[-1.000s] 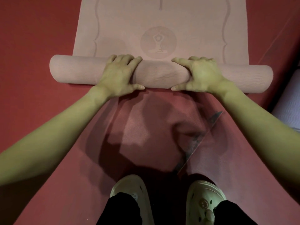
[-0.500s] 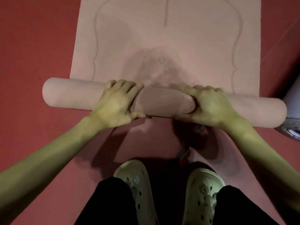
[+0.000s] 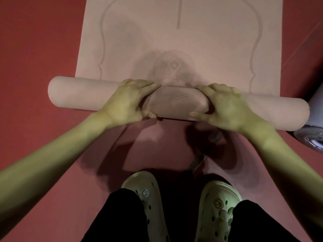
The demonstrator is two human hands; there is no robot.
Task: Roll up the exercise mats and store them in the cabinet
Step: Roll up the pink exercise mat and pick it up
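A pink exercise mat [image 3: 180,41] lies on the red floor, stretching away from me, with a printed outline and a round yoga figure. Its near end is wound into a thick roll [image 3: 176,103] that lies crosswise in front of me. My left hand [image 3: 129,102] grips the roll left of centre, fingers over the top and thumb on the near side. My right hand [image 3: 225,105] grips it right of centre the same way. The far edge of the roll covers the bottom of the printed figure.
A pale lavender rolled mat [image 3: 313,123] lies at the right edge, touching or almost touching the pink roll's right end. My feet in pale clogs [image 3: 145,194] stand close behind the roll. A small dark strip [image 3: 199,163] lies on the red floor [image 3: 38,49].
The roll has advanced away from me over the flat mat and now reaches the printed figure. It has grown thicker. Both hands stayed on it.
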